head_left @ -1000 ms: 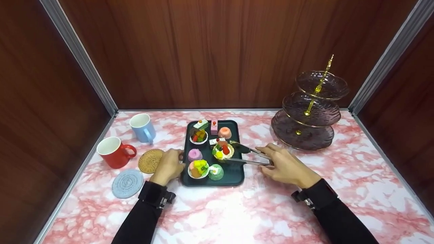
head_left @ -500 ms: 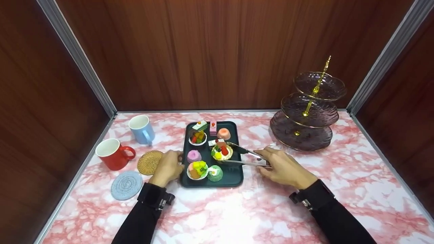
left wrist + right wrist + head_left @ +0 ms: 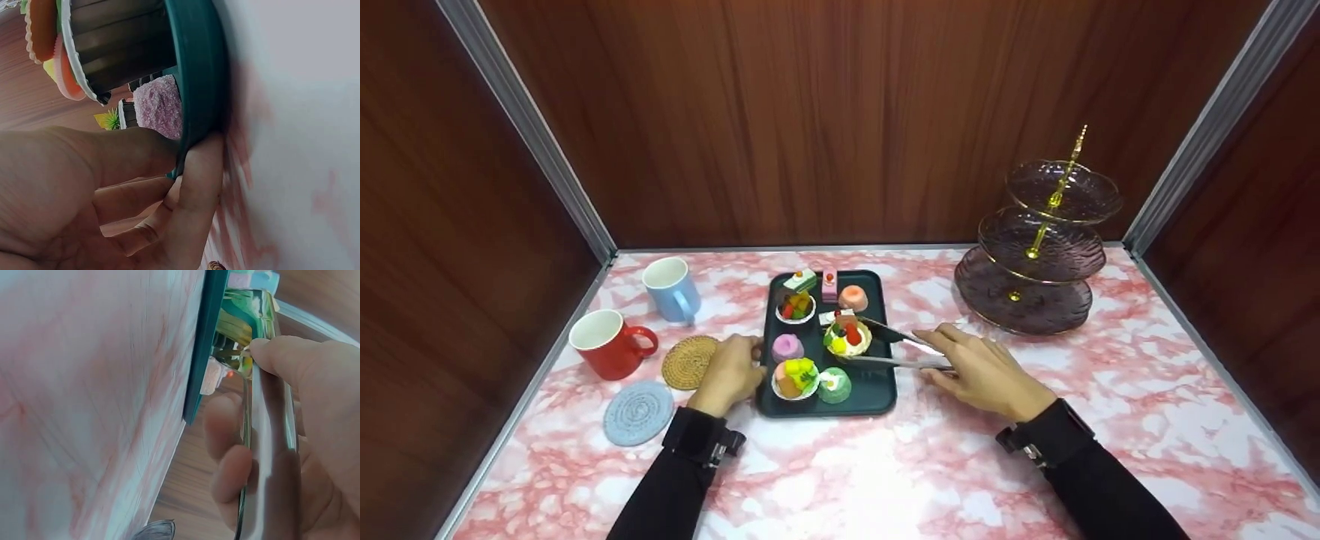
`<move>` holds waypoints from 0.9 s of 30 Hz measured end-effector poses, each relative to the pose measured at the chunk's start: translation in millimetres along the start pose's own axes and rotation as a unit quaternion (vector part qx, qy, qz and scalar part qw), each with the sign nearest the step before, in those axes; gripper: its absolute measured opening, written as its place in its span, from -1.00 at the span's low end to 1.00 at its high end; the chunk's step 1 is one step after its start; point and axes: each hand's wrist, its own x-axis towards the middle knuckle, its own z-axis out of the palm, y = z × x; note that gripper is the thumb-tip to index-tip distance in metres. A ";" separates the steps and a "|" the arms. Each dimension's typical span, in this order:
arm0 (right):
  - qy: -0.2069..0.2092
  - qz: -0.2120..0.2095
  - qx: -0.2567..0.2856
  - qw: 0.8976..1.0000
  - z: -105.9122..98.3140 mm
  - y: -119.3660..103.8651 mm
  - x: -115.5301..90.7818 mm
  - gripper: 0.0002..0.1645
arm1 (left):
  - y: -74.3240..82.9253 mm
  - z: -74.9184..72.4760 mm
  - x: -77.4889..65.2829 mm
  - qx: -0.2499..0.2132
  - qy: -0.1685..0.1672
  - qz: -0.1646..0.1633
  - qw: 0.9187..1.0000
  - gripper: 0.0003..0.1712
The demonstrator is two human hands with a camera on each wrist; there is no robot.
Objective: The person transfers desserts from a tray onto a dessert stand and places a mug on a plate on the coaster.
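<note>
A dark green tray [image 3: 879,390] on the marble table holds several small cakes. My left hand [image 3: 729,373] grips the tray's left rim [image 3: 197,84], thumb over the edge and fingers under it. My right hand [image 3: 981,369] holds metal tongs [image 3: 901,349] by their handle [image 3: 270,433]. The two tong arms reach left over the tray and stand on either side of a fruit tart [image 3: 847,337]. A pink cake [image 3: 787,347] and a fruit cup [image 3: 795,375] sit close to my left hand.
A three-tier purple glass stand [image 3: 1035,262] is at the back right. A blue mug [image 3: 670,289], a red mug [image 3: 607,345], a woven coaster [image 3: 690,361] and a grey coaster [image 3: 639,412] lie left of the tray. Wooden walls enclose three sides.
The tongs and my right hand have shifted slightly left, keeping their arms about the fruit tart. My left hand stays on the tray rim.
</note>
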 end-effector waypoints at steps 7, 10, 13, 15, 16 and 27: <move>0.011 -0.011 0.031 0.999 3.9 -2.7 0.4 -0.34 | 1.9 -0.2 -0.4 0.009 -0.005 -0.008 1.000 -0.54; 0.006 -0.012 0.053 0.998 5.7 -3.2 0.7 -0.36 | 2.3 0.0 -0.8 0.003 -0.009 -0.013 1.000 -0.51; -0.001 -0.013 0.074 0.997 6.7 -3.9 0.8 -0.40 | 2.0 0.4 -0.6 0.003 -0.008 -0.013 1.000 -0.50; -0.003 -0.012 0.074 0.997 6.8 -4.3 0.3 -0.42 | 2.2 0.6 -0.5 0.004 -0.005 -0.011 1.000 -0.50; -0.003 -0.010 0.070 0.997 6.5 -4.5 0.0 -0.42 | 2.2 0.7 -0.4 0.005 -0.005 -0.010 1.000 -0.50; -0.029 0.022 0.086 0.996 4.9 -3.1 -1.5 -0.48 | 1.5 -0.1 -1.1 0.004 0.001 -0.013 1.000 -0.53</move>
